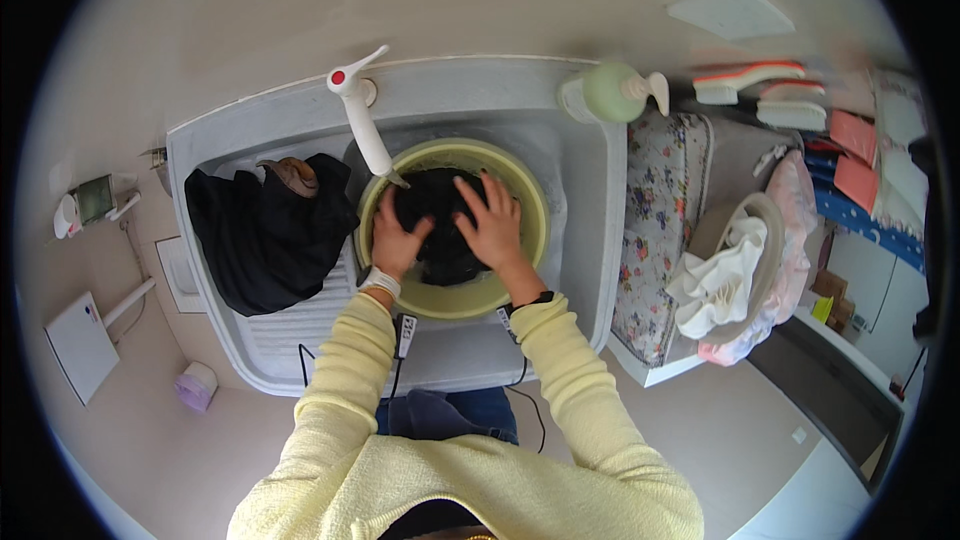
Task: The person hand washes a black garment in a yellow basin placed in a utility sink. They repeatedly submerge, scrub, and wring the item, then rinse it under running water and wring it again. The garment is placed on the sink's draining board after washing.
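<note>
A pale yellow plastic basin (541, 229) stands in the grey laundry sink, with a wet black cloth (442, 244) bunched inside it. My left hand (397, 238) is at the basin's left side, thumb and fingers apart against the cloth. On the right, my right hand (493, 229) rests on the same cloth with spread fingers. Some fingertips are hard to see against the black. The spout of a white faucet (365, 127) reaches over the basin's rim, close to my left fingers. Another heap of dark clothing (270, 240) lies left of the basin, on the ribbed washboard.
The sink (589, 217) has raised edges. A green pump bottle (611, 94) stands at its back right corner. Right of it are a floral cover (652, 240), a small basket (772, 240) with white cloth (724, 281), and scrub brushes (791, 115). Black cables (536, 412) hang near my wrists.
</note>
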Demonstrator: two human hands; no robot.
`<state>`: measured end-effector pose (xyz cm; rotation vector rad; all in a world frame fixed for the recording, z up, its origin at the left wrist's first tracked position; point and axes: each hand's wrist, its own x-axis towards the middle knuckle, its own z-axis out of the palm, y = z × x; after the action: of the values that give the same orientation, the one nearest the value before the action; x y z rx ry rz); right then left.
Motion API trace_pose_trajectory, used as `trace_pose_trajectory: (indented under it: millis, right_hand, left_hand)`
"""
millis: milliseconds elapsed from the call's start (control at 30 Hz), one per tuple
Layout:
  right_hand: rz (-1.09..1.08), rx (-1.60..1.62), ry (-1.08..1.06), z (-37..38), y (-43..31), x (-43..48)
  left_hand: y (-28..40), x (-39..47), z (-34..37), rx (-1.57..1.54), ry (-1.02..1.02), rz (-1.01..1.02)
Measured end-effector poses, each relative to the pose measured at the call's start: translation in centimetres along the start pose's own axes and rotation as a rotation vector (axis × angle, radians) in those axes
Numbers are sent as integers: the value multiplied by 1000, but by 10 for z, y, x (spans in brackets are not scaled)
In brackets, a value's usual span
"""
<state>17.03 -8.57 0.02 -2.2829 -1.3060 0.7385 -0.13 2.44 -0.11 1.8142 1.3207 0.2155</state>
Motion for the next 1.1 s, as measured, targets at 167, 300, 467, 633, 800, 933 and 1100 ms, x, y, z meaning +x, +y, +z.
trace_pose_trajectory:
  millis: [167, 300, 467, 633, 800, 933, 1100]
  right_hand:
    - [16, -485, -252, 39, 4, 15]
    - [32, -547, -398, 47, 12, 27]
    - [105, -299, -382, 43, 20, 40]
    - [278, 893, -115, 37, 12, 42]
    - [-44, 722, -49, 17, -29, -7]
    - [46, 430, 122, 15, -51, 0]
    - [143, -107, 46, -4, -18, 34]
  left_hand:
    - [-1, -12, 32, 627, -268, -79]
    - [-7, -6, 56, 818, -358, -172]
    - [-27, 6, 57, 332, -47, -124]
    - [-27, 22, 48, -1540, -25, -628]
    - [-1, 25, 45, -1456, -15, -799]
    - [19, 13, 40, -1407, -60, -811]
    - [30, -20, 22, -928, -50, -615]
